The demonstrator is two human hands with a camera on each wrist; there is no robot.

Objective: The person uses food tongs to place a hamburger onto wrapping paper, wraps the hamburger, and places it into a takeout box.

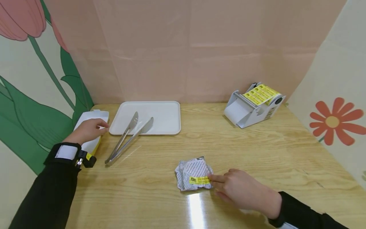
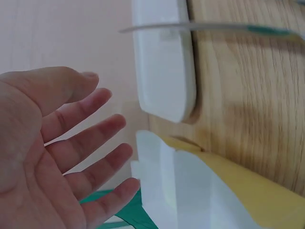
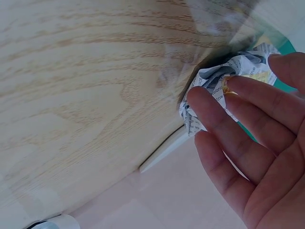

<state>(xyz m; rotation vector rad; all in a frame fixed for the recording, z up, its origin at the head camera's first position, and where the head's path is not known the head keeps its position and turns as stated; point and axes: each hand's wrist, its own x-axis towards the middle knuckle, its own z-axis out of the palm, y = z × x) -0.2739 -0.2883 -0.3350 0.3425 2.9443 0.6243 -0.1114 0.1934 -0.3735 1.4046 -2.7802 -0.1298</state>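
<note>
A packet (image 1: 190, 168) wrapped in printed paper lies on the wooden table, with a yellow label (image 1: 199, 180) across its near side. My right hand (image 1: 241, 190) touches the packet's right edge by the label with its fingertips; the right wrist view shows its fingers (image 3: 217, 125) extended, not curled round the packet. On the far left, my left hand (image 1: 89, 129) hovers at a white carton with yellow sides (image 2: 200, 191). Its fingers (image 2: 90, 143) are spread and loosely bent, holding nothing. Part of the carton is hidden behind that hand and wrist.
Metal tongs (image 1: 121, 148) rest with their tips on a white tray (image 1: 168, 119) at the back left. A label dispenser (image 1: 248, 111) with a roll of yellow labels (image 1: 261, 94) stands at the back right. Walls border the table's back and sides.
</note>
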